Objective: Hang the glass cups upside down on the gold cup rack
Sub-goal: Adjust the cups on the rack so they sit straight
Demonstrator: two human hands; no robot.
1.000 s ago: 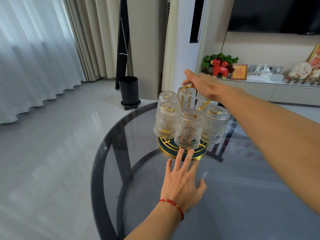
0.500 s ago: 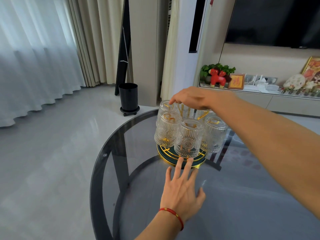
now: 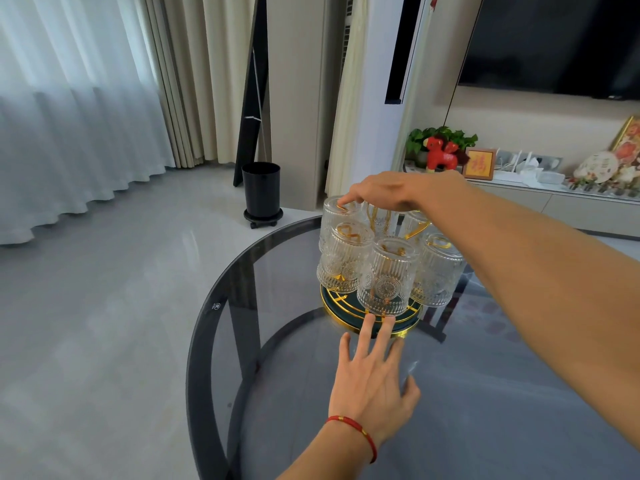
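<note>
Cups (image 3: 382, 275) all hung; my right hand (image 3: 377, 190) touches the rack (image 3: 372, 318) top, grip unclear; left hand (image 3: 372, 372) flat, steadying base. Next: release.

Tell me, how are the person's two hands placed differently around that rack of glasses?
The left hand lies low on the glass table, fingers straight, fingertips at the rack base; the right hand reaches over the top. The left touches no cup; the right's fingertip rests on the far-left cup. The left wrist wears a red bracelet; the right shows none. Both are bare and grip nothing.
</note>
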